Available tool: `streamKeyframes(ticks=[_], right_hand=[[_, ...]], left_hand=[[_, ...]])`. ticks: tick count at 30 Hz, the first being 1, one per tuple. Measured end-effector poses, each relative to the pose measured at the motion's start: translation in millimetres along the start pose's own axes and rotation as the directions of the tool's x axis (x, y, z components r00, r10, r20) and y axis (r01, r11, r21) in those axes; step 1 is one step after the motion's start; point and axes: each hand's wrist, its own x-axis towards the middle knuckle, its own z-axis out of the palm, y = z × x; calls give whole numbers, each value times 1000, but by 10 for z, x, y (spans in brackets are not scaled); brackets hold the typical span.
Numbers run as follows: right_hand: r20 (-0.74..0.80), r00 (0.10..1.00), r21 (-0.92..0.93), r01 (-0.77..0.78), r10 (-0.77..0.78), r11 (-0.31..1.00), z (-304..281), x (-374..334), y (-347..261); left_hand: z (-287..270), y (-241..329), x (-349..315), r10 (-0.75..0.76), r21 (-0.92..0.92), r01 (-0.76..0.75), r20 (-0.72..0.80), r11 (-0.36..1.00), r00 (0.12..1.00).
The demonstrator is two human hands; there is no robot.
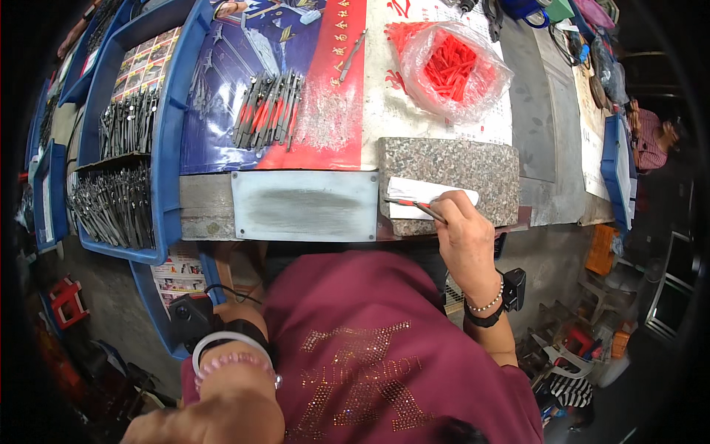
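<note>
My right hand (466,229) pinches a slim black-and-red metal tool (414,203) between thumb and fingers. The tool lies low over a folded white pad (451,194), which rests on a speckled granite slab (473,163) at the table's near edge. Low at the left, close to my body, is my left hand (207,414), blurred, its fingers mostly hidden. Beyond the slab to the left lies a bunch of similar black-and-red tools (270,111). A single slim grey tool (353,55) lies farther back, apart from the bunch.
An open clear plastic bag of red strips (462,70) sits behind the slab. On the left, a blue bin (170,148) holds many dark slim pieces. A worn pale plate (305,207) is fixed at the table's front edge. Another person (651,137) is far right.
</note>
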Motion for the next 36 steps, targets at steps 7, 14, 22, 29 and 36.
streamKeyframes(ticks=[7,14,22,29,36], right_hand=[[1,1000,2,2,-2,1000,-18,16,-13],[26,1000,32,-10,9,999,-35,17,-7],[54,997,57,-49,46,997,-30,-3,-1],[81,996,44,-44,40,998,-49,42,-6],[-193,965,511,-54,175,858,-371,48,-202]], left_hand=[[-512,-1362,-140,-398,737,272,-4,619,917],[-601,-1718,-452,-316,887,40,122,461,941],[-540,-1703,-523,-279,807,230,-85,544,957],[-614,-1711,-481,-268,858,48,106,512,957],[-616,-1712,-522,-222,872,-29,157,488,962]])
